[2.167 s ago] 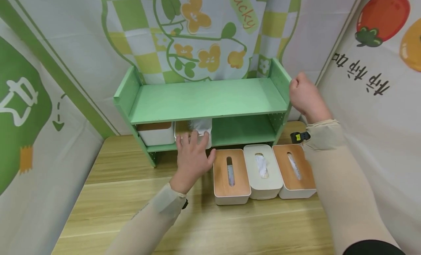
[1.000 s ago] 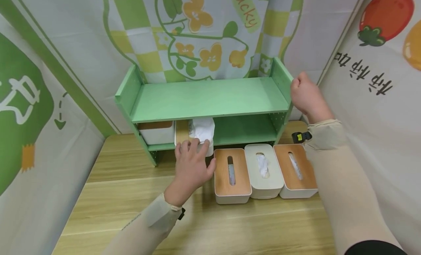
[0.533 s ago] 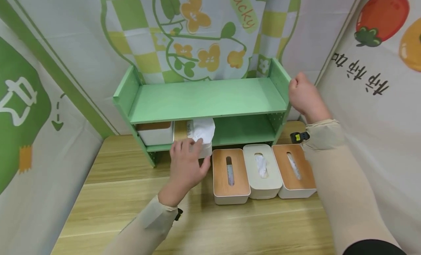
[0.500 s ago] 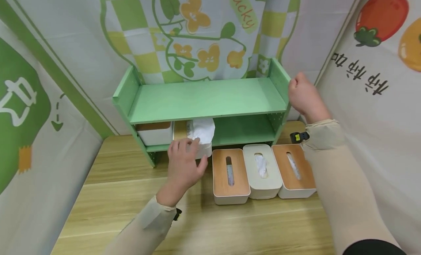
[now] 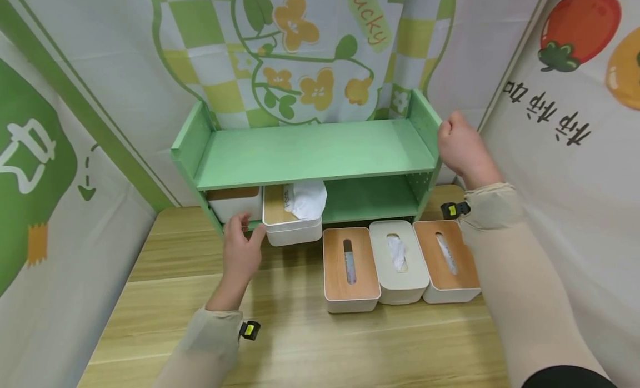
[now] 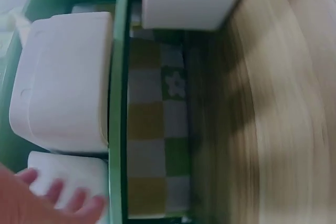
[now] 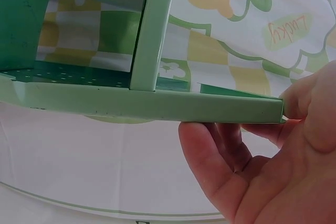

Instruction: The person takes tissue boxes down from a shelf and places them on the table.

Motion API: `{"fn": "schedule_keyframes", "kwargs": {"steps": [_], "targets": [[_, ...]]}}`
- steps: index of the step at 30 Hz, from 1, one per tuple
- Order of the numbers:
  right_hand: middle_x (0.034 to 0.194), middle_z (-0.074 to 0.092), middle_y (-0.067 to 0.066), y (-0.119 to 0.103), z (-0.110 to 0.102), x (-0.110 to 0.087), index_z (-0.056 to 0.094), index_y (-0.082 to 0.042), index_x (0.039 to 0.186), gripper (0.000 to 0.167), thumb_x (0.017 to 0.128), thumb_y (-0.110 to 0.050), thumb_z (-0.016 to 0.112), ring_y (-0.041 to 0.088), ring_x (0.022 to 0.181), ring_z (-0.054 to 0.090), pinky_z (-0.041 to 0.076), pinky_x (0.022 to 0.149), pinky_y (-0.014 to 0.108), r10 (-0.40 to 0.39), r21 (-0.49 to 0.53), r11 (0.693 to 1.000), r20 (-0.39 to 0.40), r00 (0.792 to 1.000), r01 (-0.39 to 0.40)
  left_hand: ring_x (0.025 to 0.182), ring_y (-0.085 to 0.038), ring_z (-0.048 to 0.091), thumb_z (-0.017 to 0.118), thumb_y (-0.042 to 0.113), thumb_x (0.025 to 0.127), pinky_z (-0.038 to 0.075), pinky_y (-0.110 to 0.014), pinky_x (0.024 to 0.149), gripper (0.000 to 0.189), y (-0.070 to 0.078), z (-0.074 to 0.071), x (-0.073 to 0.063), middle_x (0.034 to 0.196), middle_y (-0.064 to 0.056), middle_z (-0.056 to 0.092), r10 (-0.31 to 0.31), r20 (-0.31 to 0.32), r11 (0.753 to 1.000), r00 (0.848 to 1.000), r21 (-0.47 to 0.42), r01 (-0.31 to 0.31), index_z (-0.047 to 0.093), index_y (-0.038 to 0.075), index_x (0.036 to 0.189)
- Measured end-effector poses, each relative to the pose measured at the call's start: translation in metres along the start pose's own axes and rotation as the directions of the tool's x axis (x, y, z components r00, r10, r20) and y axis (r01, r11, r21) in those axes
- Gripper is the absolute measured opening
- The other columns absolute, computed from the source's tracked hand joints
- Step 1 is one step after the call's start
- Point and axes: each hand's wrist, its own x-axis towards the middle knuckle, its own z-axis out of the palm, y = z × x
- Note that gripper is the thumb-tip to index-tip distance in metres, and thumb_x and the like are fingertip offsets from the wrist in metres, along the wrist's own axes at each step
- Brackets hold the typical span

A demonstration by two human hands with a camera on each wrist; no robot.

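My left hand (image 5: 241, 260), fingers loosely bent, hovers before the leftmost white tissue box (image 5: 235, 205) on the lower shelf. Its index finger and thumb stand apart in the head view; in the left wrist view the fingertips (image 6: 94, 205) overlap that box. Beside it, a white tissue box with a wooden lid (image 5: 295, 236) juts out past the shelf's front edge, a white tissue (image 5: 308, 200) lying over its top. My right hand (image 5: 462, 149) grips the upper end of the right side panel of the green shelf (image 7: 210, 107), thumb and fingers on opposite faces.
Three tissue boxes stand in a row on the wooden table before the shelf: a wooden-lidded one (image 5: 335, 288), a cream one (image 5: 402, 282) and another wooden-lidded one (image 5: 465, 274). Printed cloth (image 5: 320, 54) hangs behind, with walls at both sides.
The tissue box with the loose tissue has slid forward, out over the shelf edge. My left hand has left its front and moved left. My right hand keeps its hold on the shelf.
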Motion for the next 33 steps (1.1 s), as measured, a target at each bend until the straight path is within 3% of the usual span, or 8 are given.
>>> {"fn": "schedule_keyframes", "kwargs": {"steps": [2, 5, 7, 10, 14, 18, 25, 33], "targets": [[0.096, 0.045, 0.017, 0.000, 0.000, 0.000, 0.032, -0.002, 0.134, 0.054, 0.106, -0.042, 0.008, 0.030, 0.076, 0.046, 0.046, 0.062, 0.041, 0.002, 0.003, 1.000, 0.002, 1.000, -0.002, 0.117, -0.033, 0.041, 0.049, 0.034, 0.104, 0.039, -0.043, 0.091, 0.053, 0.001, -0.001, 0.004, 0.136, -0.023, 0.039, -0.147, 0.108, 0.976, 0.983, -0.146, 0.162, 0.037, -0.002, 0.141], [0.096, 0.044, 0.017, 0.000, 0.000, 0.000, 0.032, -0.003, 0.133, 0.054, 0.106, -0.043, 0.008, 0.030, 0.076, 0.046, 0.046, 0.062, 0.041, 0.004, 0.013, 1.000, 0.004, 1.000, -0.004, 0.119, -0.037, 0.040, 0.043, 0.041, 0.107, 0.041, -0.048, 0.096, 0.059, 0.001, 0.001, 0.009, 0.141, -0.025, 0.033, -0.300, 0.268, 0.871, 0.915, -0.314, 0.378, 0.027, -0.001, 0.146], [0.096, 0.044, 0.017, 0.000, 0.000, 0.000, 0.032, -0.003, 0.133, 0.054, 0.106, -0.043, 0.008, 0.030, 0.076, 0.046, 0.046, 0.062, 0.041, 0.005, 0.012, 1.000, 0.003, 1.000, -0.005, 0.119, -0.040, 0.044, 0.041, 0.042, 0.107, 0.039, -0.055, 0.102, 0.063, 0.000, 0.002, 0.011, 0.141, -0.028, 0.031, -0.333, 0.332, 0.815, 0.883, -0.369, 0.446, 0.022, -0.002, 0.148], [0.096, 0.044, 0.017, 0.001, 0.000, 0.000, 0.032, -0.003, 0.133, 0.054, 0.106, -0.043, 0.008, 0.030, 0.076, 0.046, 0.046, 0.062, 0.041, 0.008, 0.008, 1.000, 0.003, 1.000, -0.008, 0.108, -0.038, 0.055, 0.042, 0.039, 0.107, 0.042, -0.056, 0.102, 0.059, -0.002, 0.003, 0.014, 0.132, -0.030, 0.038, -0.343, 0.354, 0.775, 0.870, -0.417, 0.475, 0.024, -0.003, 0.145], [0.097, 0.045, 0.018, 0.001, 0.001, 0.001, 0.032, -0.002, 0.134, 0.054, 0.106, -0.043, 0.008, 0.031, 0.078, 0.046, 0.047, 0.064, 0.042, 0.006, -0.006, 1.000, 0.000, 1.000, -0.006, 0.088, -0.027, 0.061, 0.045, 0.033, 0.107, 0.051, -0.048, 0.093, 0.044, -0.006, 0.003, 0.015, 0.119, -0.024, 0.047, -0.342, 0.339, 0.757, 0.876, -0.454, 0.471, 0.034, -0.001, 0.133], [0.098, 0.046, 0.019, 0.000, 0.000, 0.001, 0.031, -0.002, 0.136, 0.055, 0.106, -0.043, 0.008, 0.032, 0.079, 0.047, 0.047, 0.065, 0.043, 0.010, -0.011, 1.000, 0.001, 1.000, -0.010, 0.082, -0.023, 0.061, 0.043, 0.029, 0.106, 0.054, -0.039, 0.082, 0.032, -0.006, -0.001, 0.012, 0.109, -0.019, 0.053, -0.341, 0.346, 0.755, 0.874, -0.454, 0.474, 0.037, 0.003, 0.124], [0.098, 0.046, 0.018, -0.002, -0.001, 0.002, 0.030, -0.003, 0.140, 0.058, 0.106, -0.044, 0.007, 0.031, 0.079, 0.047, 0.047, 0.065, 0.042, 0.009, -0.022, 1.000, 0.004, 1.000, -0.009, 0.082, -0.019, 0.060, 0.042, 0.033, 0.106, 0.051, -0.034, 0.077, 0.043, -0.004, -0.004, 0.020, 0.107, -0.015, 0.052, -0.323, 0.372, 0.739, 0.870, -0.475, 0.478, 0.031, 0.003, 0.135], [0.095, 0.045, 0.017, -0.001, 0.000, 0.000, 0.031, -0.003, 0.136, 0.056, 0.106, -0.045, 0.008, 0.030, 0.074, 0.046, 0.047, 0.061, 0.041, 0.012, -0.003, 1.000, 0.013, 1.000, -0.012, 0.086, -0.023, 0.061, 0.046, 0.028, 0.105, 0.051, -0.039, 0.076, 0.063, -0.006, -0.010, 0.027, 0.118, -0.020, 0.051, -0.329, 0.457, 0.746, 0.826, -0.411, 0.524, 0.016, 0.006, 0.156]]}}
